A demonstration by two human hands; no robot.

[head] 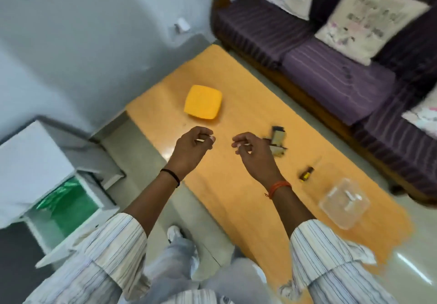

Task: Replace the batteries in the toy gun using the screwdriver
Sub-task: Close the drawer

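Your left hand and right hand hover loosely curled, grasping nothing I can make out. Reach toward two o'clock for the blurred tan-and-black plastic toy gun; the small dark yellow-banded screwdriver lies at four o'clock.

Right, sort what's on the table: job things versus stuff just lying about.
For the job:
toy gun
screwdriver
clear plastic container, small pale items inside, possibly batteries

Lying about:
yellow lid
purple sofa
cushions
white cabinet
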